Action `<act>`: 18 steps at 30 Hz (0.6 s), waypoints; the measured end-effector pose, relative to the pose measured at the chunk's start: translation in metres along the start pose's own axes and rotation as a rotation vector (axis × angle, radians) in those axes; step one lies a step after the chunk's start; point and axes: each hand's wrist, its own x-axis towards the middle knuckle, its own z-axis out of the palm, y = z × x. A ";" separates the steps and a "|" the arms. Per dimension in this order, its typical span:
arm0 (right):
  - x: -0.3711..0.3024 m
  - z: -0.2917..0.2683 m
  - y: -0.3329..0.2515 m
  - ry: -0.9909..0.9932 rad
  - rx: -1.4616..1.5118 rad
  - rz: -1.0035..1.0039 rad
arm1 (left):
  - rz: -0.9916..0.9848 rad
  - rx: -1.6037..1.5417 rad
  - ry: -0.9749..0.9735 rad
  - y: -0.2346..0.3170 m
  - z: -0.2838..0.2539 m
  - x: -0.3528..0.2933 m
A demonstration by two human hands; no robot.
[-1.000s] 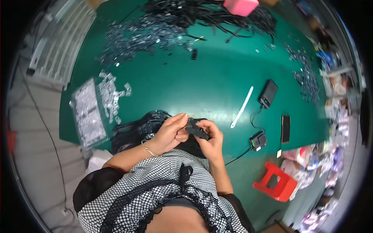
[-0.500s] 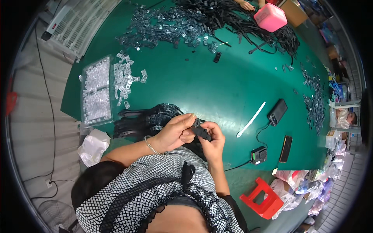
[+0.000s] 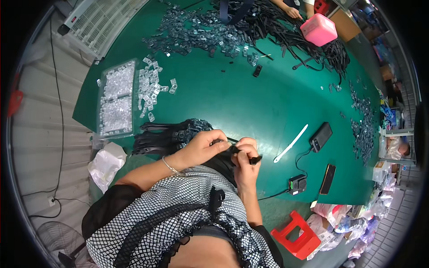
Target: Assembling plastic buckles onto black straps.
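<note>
Close to my body, at the table's near edge, both my hands meet on a black strap. My left hand pinches it, thumb and index finger together. Curled around the strap from the other side is my right hand, and a short dark end sticks out past its fingers. Most of the held piece is hidden by the fingers. Just beyond my left wrist lies a thick bundle of black straps, with dark shiny parts at its right end.
On the left, a clear tray holds small transparent plastic pieces, with loose ones beside it. Dark plastic pieces and tangled black straps cover the far side, near another person's hand and a pink container. A white stick lies right.
My hands have turned the strap and shifted their grip. My right fingers now fold over it, with its end poking out rightward. The whole view has shifted slightly.
</note>
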 end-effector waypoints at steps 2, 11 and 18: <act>-0.002 -0.001 0.006 -0.078 0.247 0.033 | -0.104 -0.062 -0.068 0.005 -0.004 -0.001; 0.002 -0.002 0.006 -0.170 0.467 0.061 | -0.020 -0.217 -0.193 0.004 -0.004 -0.004; 0.003 -0.001 0.006 -0.067 0.073 0.055 | -0.099 -0.389 -0.111 0.004 -0.006 0.000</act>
